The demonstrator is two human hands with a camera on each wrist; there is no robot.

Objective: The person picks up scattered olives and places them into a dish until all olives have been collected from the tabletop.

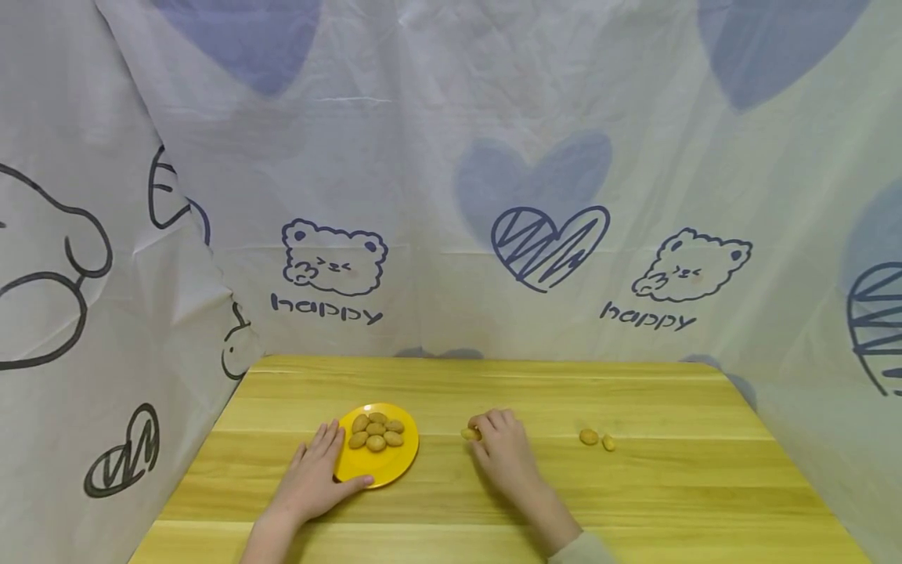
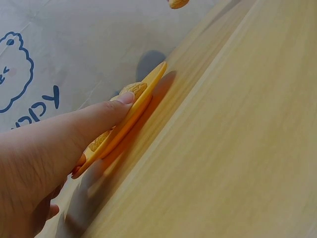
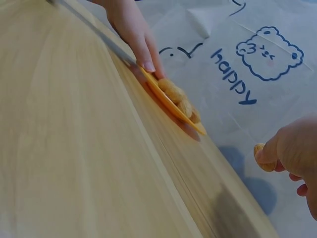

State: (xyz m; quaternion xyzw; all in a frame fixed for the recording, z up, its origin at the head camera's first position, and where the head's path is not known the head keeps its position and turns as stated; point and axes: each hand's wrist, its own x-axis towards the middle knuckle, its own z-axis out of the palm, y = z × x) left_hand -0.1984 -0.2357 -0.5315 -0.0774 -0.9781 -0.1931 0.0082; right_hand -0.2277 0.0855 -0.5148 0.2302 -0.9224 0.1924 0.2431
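A yellow plate (image 1: 395, 470) carries several tan walnuts (image 1: 377, 443), grouped toward its far side. My left hand (image 1: 313, 478) rests at the plate's left and near edges, fingers and thumb extended along the rim. In the left wrist view its thumb (image 2: 116, 109) lies straight across the rim beside a walnut (image 2: 133, 89). Right of the plate, my right hand (image 1: 503, 450) pinches one walnut (image 3: 264, 157) between thumb and fingertips. That walnut shows above the table in the right wrist view.
Two more walnuts lie on the wooden table (image 1: 458, 501) to the right, a rounder walnut (image 1: 588, 437) and a slimmer walnut (image 1: 609, 443). A pale curtain (image 1: 437, 196) printed with hearts and bears hangs behind the table and along both sides.
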